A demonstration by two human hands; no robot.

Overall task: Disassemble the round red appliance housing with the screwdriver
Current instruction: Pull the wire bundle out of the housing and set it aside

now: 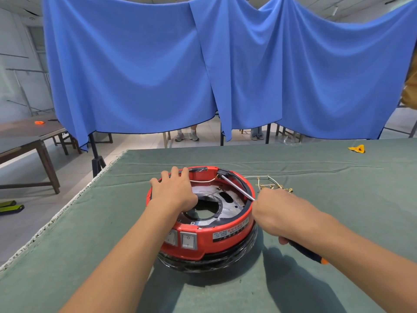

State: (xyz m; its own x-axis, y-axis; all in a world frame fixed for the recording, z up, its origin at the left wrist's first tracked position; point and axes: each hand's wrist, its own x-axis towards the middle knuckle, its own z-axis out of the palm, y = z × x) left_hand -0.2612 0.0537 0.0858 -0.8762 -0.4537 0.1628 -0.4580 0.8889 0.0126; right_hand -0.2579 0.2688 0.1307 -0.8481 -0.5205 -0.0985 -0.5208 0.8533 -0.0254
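Observation:
The round red appliance housing (216, 239) lies upside down on the green cloth table, its metal inner plate and centre hole facing up, two rocker switches on its near side. My left hand (173, 190) lies flat on the housing's far-left rim, with the thumb down inside by the centre hole. My right hand (277, 213) grips the screwdriver (237, 187) just right of the housing. The metal shaft crosses over the rim and its tip touches a black part at the far inner edge. Behind my hand, the black and orange handle end sticks out.
A bundle of loose wires with brass terminals (272, 185) lies right of the housing. A small yellow piece (357, 149) sits at the far right of the green cloth table (316, 161). Blue cloth (203, 71) hangs behind. The table's left edge runs diagonally.

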